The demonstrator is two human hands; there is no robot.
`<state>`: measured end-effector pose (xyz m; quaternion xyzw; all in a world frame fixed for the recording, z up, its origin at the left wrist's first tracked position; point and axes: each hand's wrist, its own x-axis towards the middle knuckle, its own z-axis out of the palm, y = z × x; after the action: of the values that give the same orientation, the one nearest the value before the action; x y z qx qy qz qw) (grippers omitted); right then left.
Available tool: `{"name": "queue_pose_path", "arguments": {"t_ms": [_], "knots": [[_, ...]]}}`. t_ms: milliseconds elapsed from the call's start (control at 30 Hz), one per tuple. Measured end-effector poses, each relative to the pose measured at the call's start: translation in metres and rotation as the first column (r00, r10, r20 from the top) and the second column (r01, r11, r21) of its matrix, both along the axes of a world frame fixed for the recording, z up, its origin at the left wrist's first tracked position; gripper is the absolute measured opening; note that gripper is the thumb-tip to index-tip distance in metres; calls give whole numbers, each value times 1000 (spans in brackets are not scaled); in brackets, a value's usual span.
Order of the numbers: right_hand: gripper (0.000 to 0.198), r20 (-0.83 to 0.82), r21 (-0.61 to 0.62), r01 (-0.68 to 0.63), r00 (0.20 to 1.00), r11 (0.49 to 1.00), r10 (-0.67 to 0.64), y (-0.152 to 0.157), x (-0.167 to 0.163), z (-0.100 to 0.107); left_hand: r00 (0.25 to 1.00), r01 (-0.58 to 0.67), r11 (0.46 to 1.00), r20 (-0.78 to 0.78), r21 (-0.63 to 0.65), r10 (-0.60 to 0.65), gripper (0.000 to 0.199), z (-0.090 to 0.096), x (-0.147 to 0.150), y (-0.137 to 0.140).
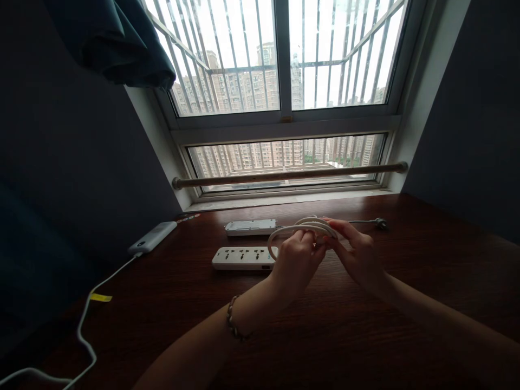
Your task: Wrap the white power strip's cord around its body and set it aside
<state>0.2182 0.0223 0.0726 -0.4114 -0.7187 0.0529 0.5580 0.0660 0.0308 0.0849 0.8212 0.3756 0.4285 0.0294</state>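
Note:
Both hands are on a coiled white power cord (280, 232) above the dark wooden tabletop. My left hand (298, 254) has its fingers curled round the near side of the loops. On the right of the coil, my right hand (357, 252) pinches the loops between thumb and fingers. A white power strip (241, 259), sockets facing up, lies left of my left hand, its right end partly behind the cord. Behind it rests a second white strip (251, 227), with no sockets showing on its upper face. A plug (381, 223) on a cord lies beyond my right hand.
At the left, a white power bank (153, 238) lies by the wall with a white cable (84, 330) running toward the front. That cable carries a yellow tag (101, 298). A horizontal rail (292, 175) crosses the window behind the table (439, 260). A blue curtain (122, 43) hangs upper left.

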Motion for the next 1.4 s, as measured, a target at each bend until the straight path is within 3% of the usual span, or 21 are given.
{"name": "queue_pose_path", "arguments": {"t_ms": [267,433,567,733,900,967,1033,1133,1300,1400], "knots": [[19,41,26,-5,999,1000,4,0,-2,-2,983,-52,979,-161,199,85,21,1,-1,-5],[12,-61,-83,26,998,996,-31,1,-1,2,949,-124,923,-229,365,218,34,-4,-1,-9],[19,-125,-157,-25,992,987,6,3,1,1,941,-114,951,-274,288,197,30,-5,0,-10],[25,-177,-167,15,983,986,-45,13,6,-3,971,-25,991,-232,134,56,34,-3,0,-11],[31,-435,-273,-178,900,945,44,28,16,-2,991,128,986,-33,-106,-132,20,15,-8,-12],[33,-576,-316,-289,816,904,59,33,20,0,973,231,948,70,-220,-221,16,25,-13,-9],[35,-672,-338,-377,738,862,60,37,24,2,937,342,875,199,-343,-289,13,33,-20,-4],[36,-724,-361,-452,687,816,61,39,29,6,875,453,757,397,-472,-276,14,41,-32,11],[43,-666,-405,-431,743,806,63,39,32,10,798,543,612,580,-575,-163,29,48,-56,36],[49,-579,-432,-372,813,822,64,38,30,11,779,560,575,615,-596,-121,32,50,-63,42]]}}
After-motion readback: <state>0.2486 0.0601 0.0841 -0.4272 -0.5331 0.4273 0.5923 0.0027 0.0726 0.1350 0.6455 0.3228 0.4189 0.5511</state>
